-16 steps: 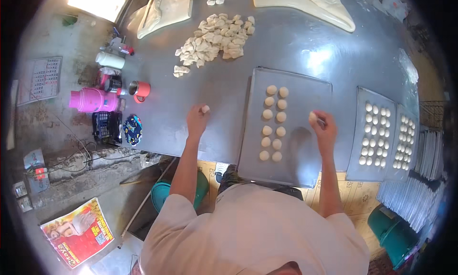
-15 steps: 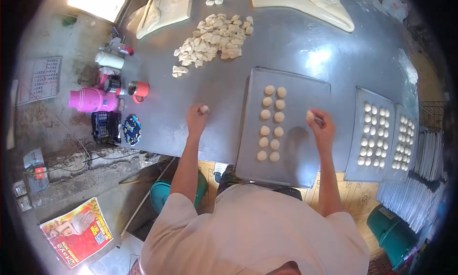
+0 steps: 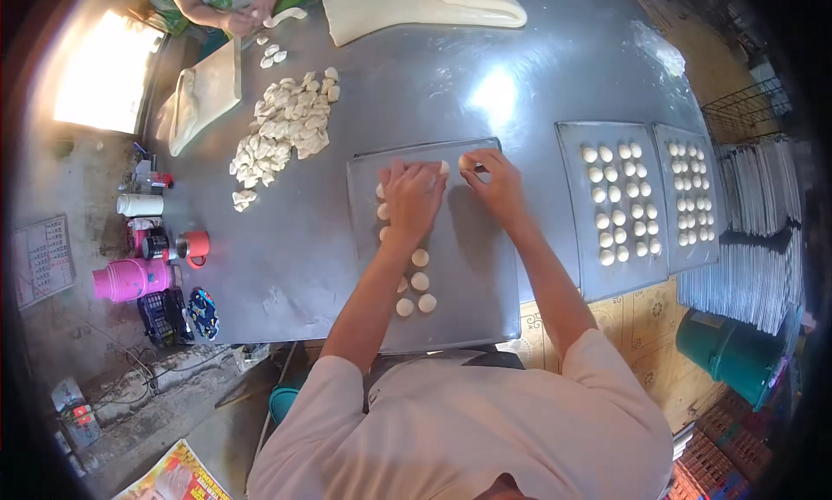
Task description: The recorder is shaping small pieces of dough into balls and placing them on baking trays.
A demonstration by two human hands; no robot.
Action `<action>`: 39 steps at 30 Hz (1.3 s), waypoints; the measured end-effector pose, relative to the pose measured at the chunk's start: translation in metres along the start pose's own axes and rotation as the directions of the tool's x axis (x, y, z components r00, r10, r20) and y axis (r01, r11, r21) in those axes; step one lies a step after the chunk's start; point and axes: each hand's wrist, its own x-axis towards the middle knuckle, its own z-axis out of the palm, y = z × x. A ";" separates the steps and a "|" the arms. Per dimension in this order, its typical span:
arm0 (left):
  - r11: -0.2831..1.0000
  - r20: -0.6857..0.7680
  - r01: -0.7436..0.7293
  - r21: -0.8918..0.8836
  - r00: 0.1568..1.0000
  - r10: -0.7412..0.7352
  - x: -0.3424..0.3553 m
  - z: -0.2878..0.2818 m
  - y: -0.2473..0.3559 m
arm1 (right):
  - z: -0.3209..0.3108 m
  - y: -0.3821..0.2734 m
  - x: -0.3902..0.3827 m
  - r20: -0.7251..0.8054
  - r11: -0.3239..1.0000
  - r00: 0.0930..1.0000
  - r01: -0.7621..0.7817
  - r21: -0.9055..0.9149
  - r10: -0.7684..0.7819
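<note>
Two Balls, Side by Side!

Your left hand [image 3: 414, 192] reaches across the tray [image 3: 472, 301], pinching a dough ball [image 3: 445, 167] at its fingertips; close by, your right hand [image 3: 496, 184] grips another ball [image 3: 466, 163] between thumb and fingers. Pale rows of balls [image 3: 420, 282] sit below, partly hidden by your left forearm [image 3: 373, 292]. Up and left, heaped dough pieces [image 3: 282, 123] lie on the desk [image 3: 277, 275].

Curling left hand [image 3: 414, 191] palm-down over far half of leftmost tray [image 3: 485, 279], pinching with right hand [image 3: 496, 185] near its far-right corner.
</note>
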 end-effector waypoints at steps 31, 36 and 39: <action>0.670 0.128 0.702 -0.240 0.707 -0.695 -0.161 -0.173 -0.224 | 0.318 -0.063 0.071 0.278 0.881 0.935 0.314 -0.353 -0.221; 0.786 0.006 0.600 -0.148 0.796 -0.606 -0.236 -0.242 -0.266 | 0.358 -0.063 0.078 0.277 0.808 0.946 0.294 -0.511 -0.169; 0.814 -0.159 0.543 0.207 0.839 -0.520 -0.266 -0.287 -0.315 | 0.335 -0.111 0.005 0.304 0.836 0.943 0.271 -0.478 -0.133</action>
